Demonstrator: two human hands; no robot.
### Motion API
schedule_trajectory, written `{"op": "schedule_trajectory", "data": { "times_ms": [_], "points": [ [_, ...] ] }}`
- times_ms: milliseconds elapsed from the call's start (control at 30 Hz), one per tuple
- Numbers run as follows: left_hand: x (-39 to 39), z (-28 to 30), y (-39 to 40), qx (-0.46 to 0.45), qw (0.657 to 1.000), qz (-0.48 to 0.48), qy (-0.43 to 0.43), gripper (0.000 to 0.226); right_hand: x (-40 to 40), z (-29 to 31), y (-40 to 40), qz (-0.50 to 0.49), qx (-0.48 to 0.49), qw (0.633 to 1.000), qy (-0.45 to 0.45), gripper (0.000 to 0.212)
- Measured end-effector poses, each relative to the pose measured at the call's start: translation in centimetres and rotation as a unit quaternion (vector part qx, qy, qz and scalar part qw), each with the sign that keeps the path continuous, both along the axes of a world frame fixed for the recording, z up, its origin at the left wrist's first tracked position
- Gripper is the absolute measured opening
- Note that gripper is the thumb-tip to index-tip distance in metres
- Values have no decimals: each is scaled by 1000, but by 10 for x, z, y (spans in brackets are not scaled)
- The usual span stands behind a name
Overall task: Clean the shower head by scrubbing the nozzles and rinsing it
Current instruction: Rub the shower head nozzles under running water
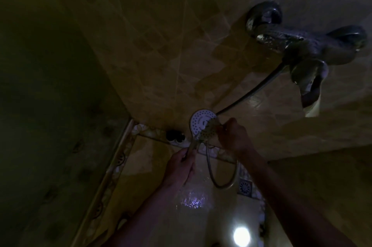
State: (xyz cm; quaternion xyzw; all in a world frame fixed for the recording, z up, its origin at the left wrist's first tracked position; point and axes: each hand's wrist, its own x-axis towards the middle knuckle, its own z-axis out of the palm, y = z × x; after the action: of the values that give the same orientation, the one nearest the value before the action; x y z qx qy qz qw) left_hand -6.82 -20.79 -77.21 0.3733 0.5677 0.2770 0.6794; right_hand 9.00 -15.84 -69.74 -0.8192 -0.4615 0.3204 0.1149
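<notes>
The round white shower head (199,122) with dark nozzle dots faces me at the centre of the dim head view. My left hand (182,166) grips its handle from below. My right hand (233,136) holds a pale perforated scrubbing piece (210,133) against the right part of the nozzle face. The metal hose (221,182) loops down from the handle, and another stretch of it rises to the mixer.
A chrome wall mixer tap (302,45) with lever juts out at upper right. A square floor drain (245,187) lies below the hose loop. Dark small bottles (175,138) stand on the tiled ledge left of the head. Wet floor glints below my hands.
</notes>
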Motion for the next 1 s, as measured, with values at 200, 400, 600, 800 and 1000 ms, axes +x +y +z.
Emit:
{"op": "schedule_trajectory", "data": {
  "times_ms": [200, 400, 600, 800, 1000],
  "points": [
    [-2, 1, 3, -4, 1000, 4, -4, 24, 0, -6, -16, 24, -71, 997, -12, 43],
    [-3, -1, 1, -15, 1000, -2, -1, 27, -6, 6, -5, 63, -5, 998, 14, 22],
    [-5, -2, 3, -3, 1000, -4, 12, 25, 3, 5, -6, 35, -40, 998, -20, 24],
    [-2, 0, 3, -8, 1000, 7, -1, 31, -9, 2, -18, 111, -31, 993, -9, 24],
    [-5, 0, 2, -6, 1000, -7, -8, 27, -3, 12, 0, 63, 3, 998, -10, 20]
  ]
}}
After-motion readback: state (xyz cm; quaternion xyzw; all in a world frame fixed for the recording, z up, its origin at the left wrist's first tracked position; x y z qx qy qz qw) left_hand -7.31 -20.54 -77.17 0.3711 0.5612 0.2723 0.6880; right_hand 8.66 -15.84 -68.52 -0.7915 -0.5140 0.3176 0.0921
